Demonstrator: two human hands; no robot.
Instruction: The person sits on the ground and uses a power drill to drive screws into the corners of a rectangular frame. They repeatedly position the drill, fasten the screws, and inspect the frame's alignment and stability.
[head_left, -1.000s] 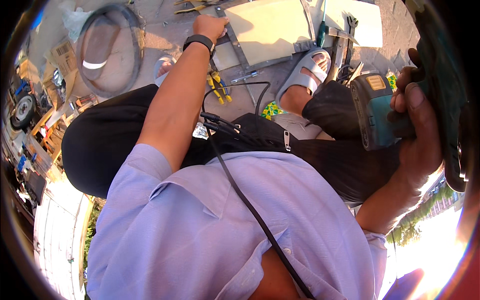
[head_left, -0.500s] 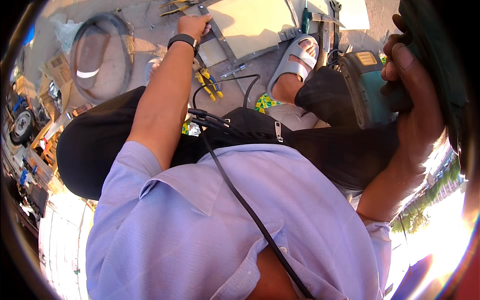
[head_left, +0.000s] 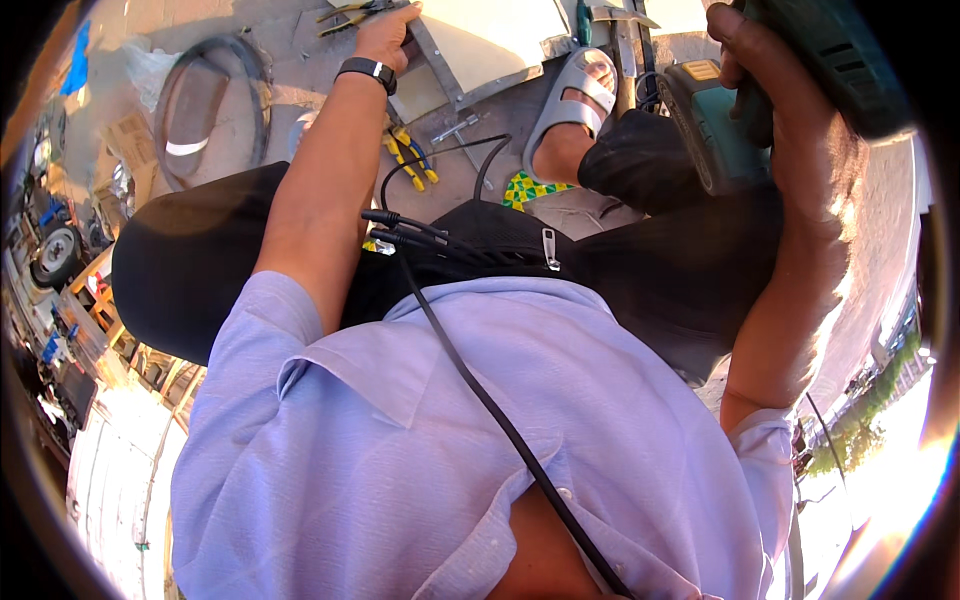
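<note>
Green power tool (head_left: 800,70) — gripped in closed right hand (head_left: 775,110), at 1 o'clock. Left hand (head_left: 385,35) at 11 o'clock, on grey metal frame (head_left: 445,70) — grip cannot be told. Yellow-handled pliers (head_left: 410,160) nearby.

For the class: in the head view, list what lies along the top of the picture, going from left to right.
Coiled black hose → left hand on the metal frame → pale board → grey sandal → green power tool → right hand.
</note>
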